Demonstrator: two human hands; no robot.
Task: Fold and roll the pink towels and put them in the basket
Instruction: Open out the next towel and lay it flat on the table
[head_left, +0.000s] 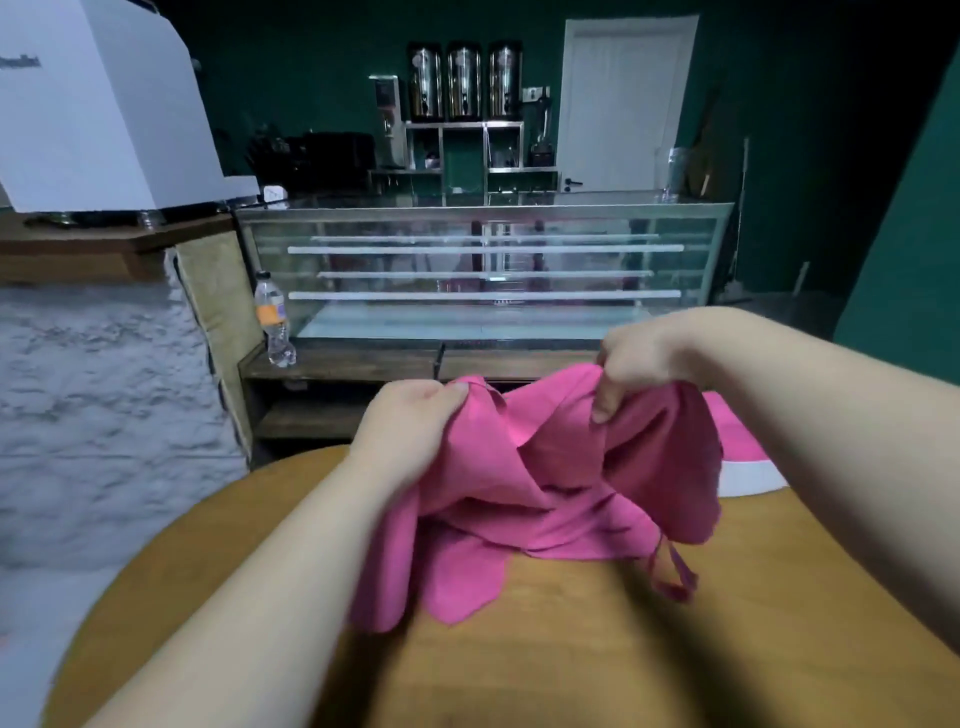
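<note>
A crumpled pink towel hangs over the round wooden table, its lower folds resting on the tabletop. My left hand pinches its upper left edge. My right hand grips the upper right edge, a little higher and farther away. A thin pink loop dangles from the towel's lower right corner. Behind the towel on the right stands a white basket with more pink cloth in it, mostly hidden by the towel and my right forearm.
Beyond the table stands a low dark wooden bench with a plastic bottle and a long glass display case. A white textured wall and a counter with a white machine are on the left. Green walls and a white door stand behind.
</note>
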